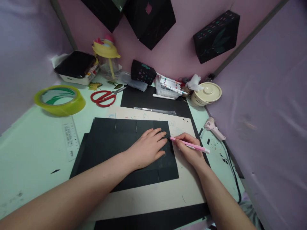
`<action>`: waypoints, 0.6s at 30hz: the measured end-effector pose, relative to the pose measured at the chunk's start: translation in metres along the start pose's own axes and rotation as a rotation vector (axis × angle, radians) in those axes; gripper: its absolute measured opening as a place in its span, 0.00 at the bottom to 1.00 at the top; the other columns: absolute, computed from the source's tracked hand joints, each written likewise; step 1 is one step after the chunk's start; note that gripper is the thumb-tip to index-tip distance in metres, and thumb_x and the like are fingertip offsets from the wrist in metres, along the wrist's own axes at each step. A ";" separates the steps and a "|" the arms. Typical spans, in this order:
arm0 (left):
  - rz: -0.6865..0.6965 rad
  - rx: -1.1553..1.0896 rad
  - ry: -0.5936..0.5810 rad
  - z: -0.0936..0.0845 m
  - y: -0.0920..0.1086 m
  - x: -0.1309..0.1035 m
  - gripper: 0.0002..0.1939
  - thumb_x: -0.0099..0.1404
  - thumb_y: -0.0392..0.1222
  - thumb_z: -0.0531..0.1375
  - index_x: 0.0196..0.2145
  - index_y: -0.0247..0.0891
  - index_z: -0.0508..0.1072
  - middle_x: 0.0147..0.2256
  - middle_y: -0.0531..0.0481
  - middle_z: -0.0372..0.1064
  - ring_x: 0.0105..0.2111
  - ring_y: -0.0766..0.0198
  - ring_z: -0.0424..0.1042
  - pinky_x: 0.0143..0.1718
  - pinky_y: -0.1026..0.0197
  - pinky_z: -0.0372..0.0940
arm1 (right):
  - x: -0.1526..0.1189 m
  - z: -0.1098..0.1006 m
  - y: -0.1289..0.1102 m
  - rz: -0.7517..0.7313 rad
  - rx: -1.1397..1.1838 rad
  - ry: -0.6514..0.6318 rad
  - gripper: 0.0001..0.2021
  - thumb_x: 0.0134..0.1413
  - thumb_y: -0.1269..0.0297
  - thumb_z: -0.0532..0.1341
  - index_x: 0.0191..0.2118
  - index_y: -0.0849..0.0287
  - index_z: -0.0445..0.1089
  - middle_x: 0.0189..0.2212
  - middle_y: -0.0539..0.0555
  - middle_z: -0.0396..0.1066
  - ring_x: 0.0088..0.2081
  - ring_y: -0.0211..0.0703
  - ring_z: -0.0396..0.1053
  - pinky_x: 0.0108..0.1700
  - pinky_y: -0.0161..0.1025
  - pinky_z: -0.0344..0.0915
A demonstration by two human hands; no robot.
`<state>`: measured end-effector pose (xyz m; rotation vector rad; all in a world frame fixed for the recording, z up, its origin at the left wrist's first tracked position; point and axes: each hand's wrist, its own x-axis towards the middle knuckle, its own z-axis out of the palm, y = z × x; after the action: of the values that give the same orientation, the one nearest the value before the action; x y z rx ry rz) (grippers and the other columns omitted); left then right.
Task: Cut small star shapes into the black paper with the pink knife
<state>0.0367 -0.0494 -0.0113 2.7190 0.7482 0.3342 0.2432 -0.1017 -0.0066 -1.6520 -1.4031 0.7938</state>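
My left hand (150, 147) lies flat with spread fingers on a sheet of black paper (115, 137). Between the fingers of my right hand (192, 151) is a pink pen (194, 146) with a white end. Its dark tip meets the right edge of the black sheet, close to my left fingertips. Faint pale lines mark the sheet near its top and bottom edges. Under it lies a cream board (148, 201) with small doodles, and a larger black sheet (155, 220) shows beneath that.
Yellow tape (80, 103), a clear ruler (70, 139) and red scissors (103, 98) lie to the left. Markers (170, 84), a lidded bowl (203, 94) and a pink glue gun (214, 128) with a cord stand at back and right. Black boxes (217, 36) hang above.
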 end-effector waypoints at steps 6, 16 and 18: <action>-0.007 0.007 -0.015 0.000 0.000 -0.001 0.20 0.68 0.47 0.56 0.55 0.37 0.66 0.62 0.45 0.56 0.64 0.49 0.49 0.63 0.46 0.47 | -0.002 0.001 0.001 -0.011 0.022 -0.028 0.05 0.51 0.64 0.62 0.29 0.59 0.73 0.22 0.49 0.69 0.25 0.38 0.64 0.27 0.34 0.59; -0.002 0.002 -0.011 0.000 -0.001 -0.001 0.20 0.69 0.47 0.55 0.55 0.38 0.66 0.62 0.44 0.56 0.64 0.49 0.50 0.63 0.46 0.47 | -0.005 -0.004 0.004 -0.087 0.034 -0.083 0.04 0.53 0.66 0.61 0.32 0.58 0.73 0.26 0.50 0.70 0.28 0.40 0.65 0.29 0.35 0.60; -0.003 -0.003 -0.011 0.000 -0.001 -0.001 0.20 0.69 0.47 0.56 0.55 0.38 0.66 0.62 0.44 0.56 0.64 0.49 0.50 0.63 0.46 0.47 | -0.006 -0.005 0.004 -0.126 0.030 -0.104 0.04 0.55 0.65 0.61 0.33 0.58 0.73 0.28 0.51 0.71 0.30 0.41 0.67 0.32 0.36 0.62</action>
<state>0.0355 -0.0493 -0.0120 2.7144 0.7486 0.3186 0.2481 -0.1083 -0.0076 -1.5020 -1.5442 0.8336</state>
